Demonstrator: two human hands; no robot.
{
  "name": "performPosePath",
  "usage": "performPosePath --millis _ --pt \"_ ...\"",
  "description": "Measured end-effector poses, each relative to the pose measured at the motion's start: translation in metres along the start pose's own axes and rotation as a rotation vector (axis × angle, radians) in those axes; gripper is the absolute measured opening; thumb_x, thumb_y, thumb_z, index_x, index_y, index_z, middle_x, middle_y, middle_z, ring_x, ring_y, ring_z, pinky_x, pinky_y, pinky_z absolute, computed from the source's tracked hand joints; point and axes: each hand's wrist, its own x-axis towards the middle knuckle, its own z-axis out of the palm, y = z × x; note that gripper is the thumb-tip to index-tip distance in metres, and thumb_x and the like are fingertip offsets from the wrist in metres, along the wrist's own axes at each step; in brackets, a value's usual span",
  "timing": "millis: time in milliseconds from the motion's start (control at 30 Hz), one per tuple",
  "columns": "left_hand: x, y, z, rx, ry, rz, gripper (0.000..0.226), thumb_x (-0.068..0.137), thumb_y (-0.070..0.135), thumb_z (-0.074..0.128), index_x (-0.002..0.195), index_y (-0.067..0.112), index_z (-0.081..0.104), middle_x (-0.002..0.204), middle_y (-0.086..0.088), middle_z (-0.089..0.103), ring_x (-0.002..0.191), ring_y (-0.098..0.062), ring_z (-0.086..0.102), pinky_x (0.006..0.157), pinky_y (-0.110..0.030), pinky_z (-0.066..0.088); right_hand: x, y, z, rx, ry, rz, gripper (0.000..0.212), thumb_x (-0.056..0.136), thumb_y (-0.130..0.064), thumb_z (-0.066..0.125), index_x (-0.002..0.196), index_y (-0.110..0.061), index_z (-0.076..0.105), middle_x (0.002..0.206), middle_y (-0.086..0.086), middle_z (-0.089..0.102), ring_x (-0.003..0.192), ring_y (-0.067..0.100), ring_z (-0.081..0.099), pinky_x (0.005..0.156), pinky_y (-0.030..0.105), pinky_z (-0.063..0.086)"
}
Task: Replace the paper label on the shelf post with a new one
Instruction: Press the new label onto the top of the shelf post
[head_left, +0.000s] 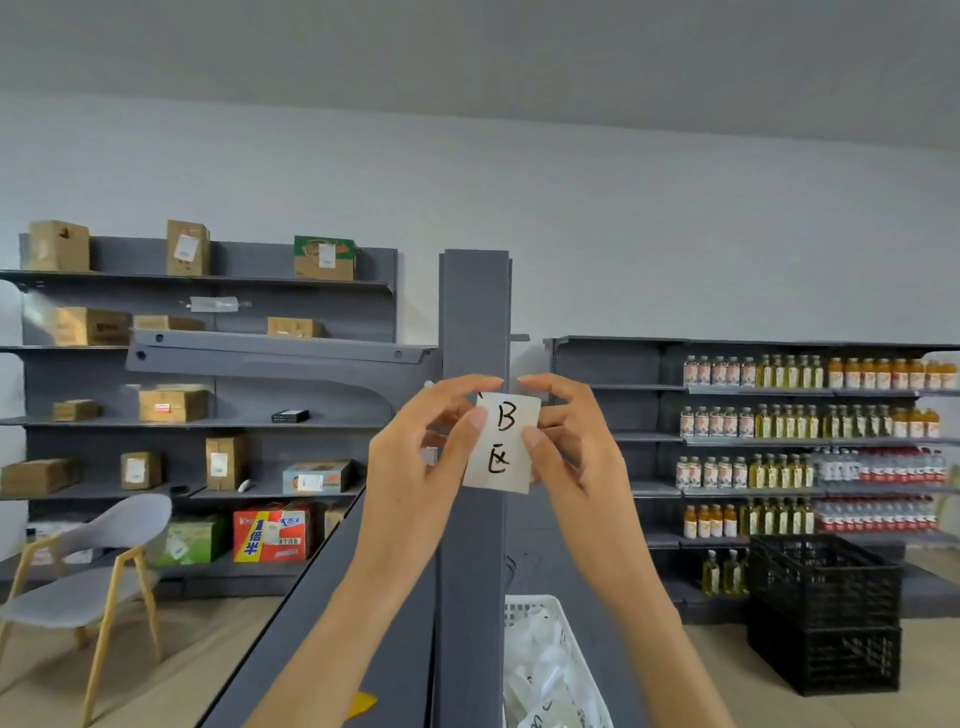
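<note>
Your forearms rise from the bottom edge, nearest the lens, flanking the grey shelf post (474, 322) that fills the centre. Beside its foot stands a white basket (558, 623) of paper slips. Against the post face sits the paper label (503, 441), handwritten "B" over "区". Your left hand (415, 447) pinches its left edge between thumb and fingers; your right hand (571, 441) pinches the right edge likewise. Both grips are clenched on the label, fingertips meeting above its top edge. Whether this is the old label coming off or the new one going on cannot be told. Judged status: mid-task, with removal or pressing down outstanding.
</note>
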Motion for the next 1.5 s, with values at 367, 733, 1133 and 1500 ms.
performPosePath --millis 367,733,1133,1500 --pt "0.071 -0.003 -0.03 0.006 -0.013 0.073 0.02 0.093 0.016 0.067 0.106 0.031 0.067 0.086 0.006 0.076 0.085 -0.003 0.072 0.061 -0.017 0.055 0.066 -0.019 0.023 -0.013 0.101 -0.074 0.022 0.097 -0.007 0.06 0.107 -0.026 0.057 0.086 0.0 0.074 0.079 0.015 0.074 0.055 0.019 0.053" --pt "0.121 -0.013 -0.035 0.048 -0.032 0.064 0.01 0.09 0.027 0.07 0.081 0.03 0.069 0.08 0.016 0.076 0.079 -0.003 0.069 0.061 -0.011 0.05 0.112 -0.019 0.023 -0.186 0.171 -0.069 0.01 0.098 -0.016 0.06 0.089 -0.018 0.056 0.086 0.003 0.076 0.071 0.009 0.072 0.047 0.017 0.05" --pt "0.143 -0.01 -0.029 0.322 0.013 0.18 0.007 0.09 0.03 0.067 0.084 0.027 0.064 0.072 0.016 0.07 0.073 0.01 0.062 0.057 -0.008 0.043 0.133 -0.023 0.018 -0.529 0.19 -0.114 0.013 0.097 -0.036 0.057 0.086 -0.031 0.053 0.085 -0.01 0.07 0.067 0.012 0.071 0.065 0.043 0.059" --pt "0.141 -0.009 -0.029 0.497 -0.05 0.171 0.024 0.092 0.033 0.062 0.072 0.035 0.049 0.072 0.009 0.073 0.075 -0.004 0.07 0.063 -0.036 0.059 0.136 -0.019 0.015 -0.662 0.158 -0.121 0.011 0.096 -0.037 0.058 0.087 -0.031 0.055 0.08 -0.012 0.065 0.06 0.003 0.059 0.063 0.033 0.053"
